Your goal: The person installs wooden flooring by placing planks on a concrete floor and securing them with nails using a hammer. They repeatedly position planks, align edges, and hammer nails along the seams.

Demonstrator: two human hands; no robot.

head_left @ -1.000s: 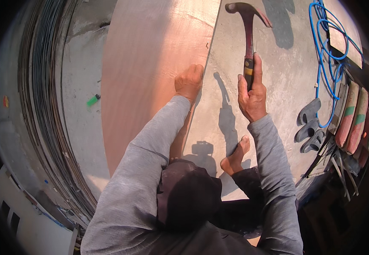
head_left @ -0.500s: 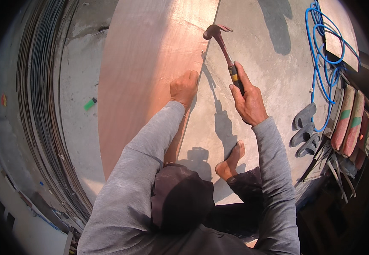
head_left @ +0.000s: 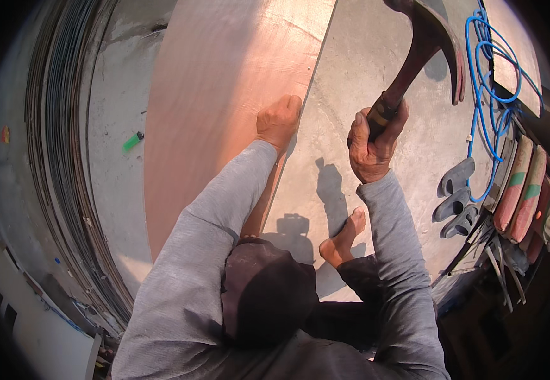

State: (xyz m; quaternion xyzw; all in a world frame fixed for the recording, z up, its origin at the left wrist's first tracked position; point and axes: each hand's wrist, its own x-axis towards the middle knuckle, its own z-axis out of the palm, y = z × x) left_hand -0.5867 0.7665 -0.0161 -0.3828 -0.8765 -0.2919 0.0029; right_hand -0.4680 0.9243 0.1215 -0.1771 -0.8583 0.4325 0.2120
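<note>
Beneath the person, a concrete floor [head_left: 414, 152] spread out, with a long, thin wooden board [head_left: 218, 95] running up it toward eleven and twelve o'clock. Dark rods [head_left: 56, 139] curved along nine to ten o'clock; a blue hose [head_left: 475, 104] hung in loops at two, and reddish bags [head_left: 509, 209] leaned together at three. Between one and two, well apart from the board, was a claw hammer [head_left: 417, 60], head up and claw to the right. The right hand [head_left: 373, 149], at two, had its fingers wrapped around the grip. The left hand [head_left: 277, 121], at twelve, rested as a curled fist by the board's right edge; whether it held anything could not be told. Just beyond it on the board sat a pale speck [head_left: 308, 68], perhaps a nail head. The step in hand looked like the raised part of a hammer stroke; the next move seemed to call for a square, controlled blow, clear of the fist.
</note>
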